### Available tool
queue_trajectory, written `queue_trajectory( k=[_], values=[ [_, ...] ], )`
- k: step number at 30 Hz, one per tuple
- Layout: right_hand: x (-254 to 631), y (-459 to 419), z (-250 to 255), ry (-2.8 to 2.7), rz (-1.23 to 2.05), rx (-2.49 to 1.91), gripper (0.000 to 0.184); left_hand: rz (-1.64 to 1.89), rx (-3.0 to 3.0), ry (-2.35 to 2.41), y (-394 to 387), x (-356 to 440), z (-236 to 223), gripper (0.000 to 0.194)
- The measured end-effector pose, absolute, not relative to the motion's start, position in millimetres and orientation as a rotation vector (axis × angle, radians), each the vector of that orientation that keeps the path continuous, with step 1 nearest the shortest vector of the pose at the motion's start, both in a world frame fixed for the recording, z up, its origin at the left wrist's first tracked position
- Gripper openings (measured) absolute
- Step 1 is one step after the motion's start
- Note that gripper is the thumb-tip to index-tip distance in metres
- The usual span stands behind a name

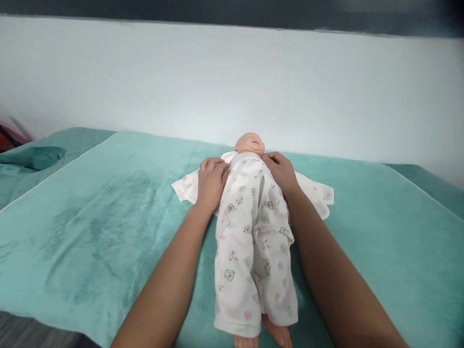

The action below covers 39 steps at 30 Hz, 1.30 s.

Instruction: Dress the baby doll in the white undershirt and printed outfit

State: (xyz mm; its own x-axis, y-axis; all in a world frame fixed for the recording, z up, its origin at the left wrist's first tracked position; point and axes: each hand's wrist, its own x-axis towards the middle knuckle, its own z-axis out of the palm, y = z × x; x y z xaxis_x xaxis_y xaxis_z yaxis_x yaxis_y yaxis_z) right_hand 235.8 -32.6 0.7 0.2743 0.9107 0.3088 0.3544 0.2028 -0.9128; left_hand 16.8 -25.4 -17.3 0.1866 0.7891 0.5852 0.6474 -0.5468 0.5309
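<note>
A baby doll [250,142] lies on its back with its head at the far end and its bare feet towards me. White baby pants [235,241] with small printed animals cover its legs and reach up over its chest. Under the doll a white baby shirt [315,191] is spread out, with a sleeve to either side. My left hand [210,182] is closed at the left upper edge of the pants, fingers bent together. Near the doll's neck, my right hand [281,171] is closed at the right upper edge of the pants. Both sets of fingertips are partly hidden.
A teal plush cover [108,232] spreads beneath the doll. Behind it rises a white wall [232,82] with a dark band along the top. Folded teal fabric [36,157] and something red [9,140] are at the far left. A grey surface [32,331] shows at the lower left.
</note>
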Motion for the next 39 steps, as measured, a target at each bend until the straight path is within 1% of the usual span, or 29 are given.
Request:
queue_trajectory(
  k=[5, 9, 12, 16, 20, 23, 25, 29, 33, 39],
  values=[
    [257.1, -46.7, -13.2, -1.322, 0.535, -1.401, 0.019, 1.042, 2.128, 1.218, -13.9, 10.1, 5.7, 0.016],
    [267.7, -51.6, -9.3, -1.504, 0.666, -1.334, 0.022, 0.886, 1.979, 1.157, -11.6, 5.5, 19.5, 0.016],
    [269.5, -50.8, -5.6, -1.560, 0.758, -1.281, 0.026, 0.924, 1.981, 1.204, -8.6, 7.1, 17.2, 0.016],
    [267.2, -44.6, -7.8, -1.532, 0.743, -1.236, 0.032, 1.023, 1.978, 1.319, -0.6, 16.3, 5.1, 0.019],
    [262.5, -35.2, -12.9, -1.469, 0.591, -1.291, 0.031, 1.089, 2.040, 1.539, 5.9, 27.3, -4.8, 0.019],
    [259.1, -28.5, -15.0, -1.404, 0.422, -1.443, 0.028, 1.102, 2.072, 1.654, 8.8, 31.6, -9.4, 0.016],
    [257.3, -25.5, -15.7, -1.365, 0.376, -1.514, 0.028, 1.096, 2.107, 1.670, 10.3, 31.9, -11.6, 0.014],
    [254.5, -24.9, -15.7, -1.331, 0.476, -1.445, 0.027, 1.094, 2.213, 1.608, 12.4, 29.5, -14.2, 0.010],
    [251.8, -28.4, -13.5, -1.339, 0.550, -1.407, 0.024, 1.068, 2.301, 1.556, 12.3, 28.7, -14.7, 0.019],
    [252.5, -27.2, -13.6, -1.363, 0.585, -1.370, 0.026, 1.073, 2.307, 1.531, 11.8, 27.6, -16.5, 0.025]
  ],
)
